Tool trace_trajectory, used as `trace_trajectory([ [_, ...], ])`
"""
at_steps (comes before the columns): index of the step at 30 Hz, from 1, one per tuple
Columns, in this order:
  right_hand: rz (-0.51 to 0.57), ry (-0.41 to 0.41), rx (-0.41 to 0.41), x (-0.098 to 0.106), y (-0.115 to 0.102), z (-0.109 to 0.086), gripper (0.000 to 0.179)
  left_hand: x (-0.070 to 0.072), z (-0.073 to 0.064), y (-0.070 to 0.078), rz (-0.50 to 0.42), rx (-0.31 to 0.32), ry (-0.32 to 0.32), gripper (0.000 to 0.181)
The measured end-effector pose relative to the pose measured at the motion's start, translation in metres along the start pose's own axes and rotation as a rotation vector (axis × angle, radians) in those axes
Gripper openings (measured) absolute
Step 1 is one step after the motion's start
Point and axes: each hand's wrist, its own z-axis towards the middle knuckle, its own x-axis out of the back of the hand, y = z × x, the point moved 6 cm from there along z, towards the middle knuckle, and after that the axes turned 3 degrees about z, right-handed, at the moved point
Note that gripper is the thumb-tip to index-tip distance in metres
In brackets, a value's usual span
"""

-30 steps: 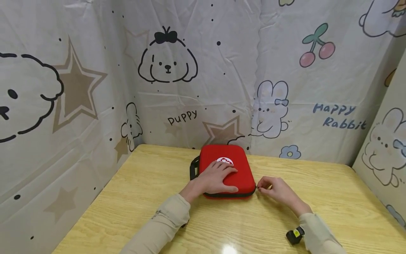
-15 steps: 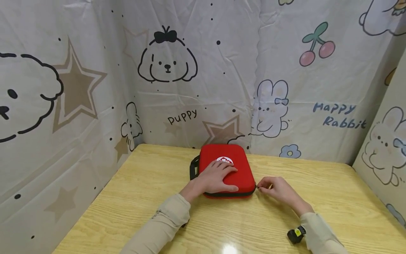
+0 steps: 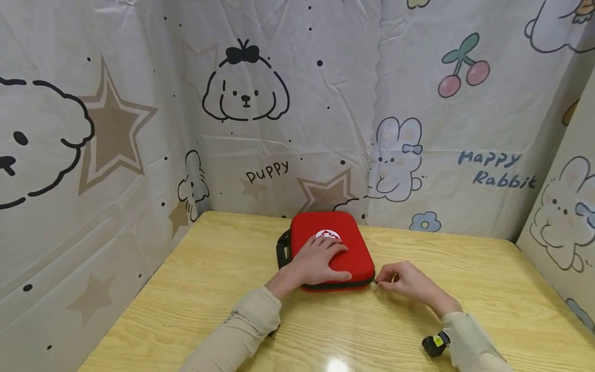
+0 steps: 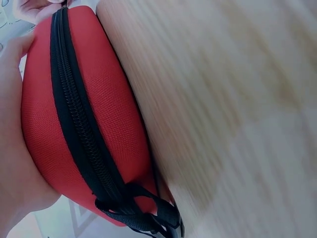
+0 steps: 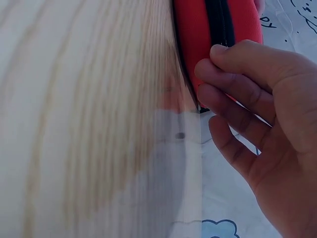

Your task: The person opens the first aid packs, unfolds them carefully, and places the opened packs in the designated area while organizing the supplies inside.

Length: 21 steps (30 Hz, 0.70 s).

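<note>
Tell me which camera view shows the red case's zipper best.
Left wrist: the zipper stretches long and close-up there, its teeth distinct. The head view shows only a dark band on the red case; right wrist, a short stretch by the right hand.

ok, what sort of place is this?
Probably a small makeshift recording booth: a wood-grain table with cartoon-print cloth on three sides, and a small black device at the right wrist.
</note>
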Motion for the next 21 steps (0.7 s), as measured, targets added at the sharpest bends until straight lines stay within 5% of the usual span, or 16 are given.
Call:
trace_trajectory([
  [21, -0.067, -0.004, -0.043, -0.0022, -0.0074, 0.0004, 0.011, 0.002, -0.0035, 0.0028, -0.001, 0.055, 0.007, 0.07],
])
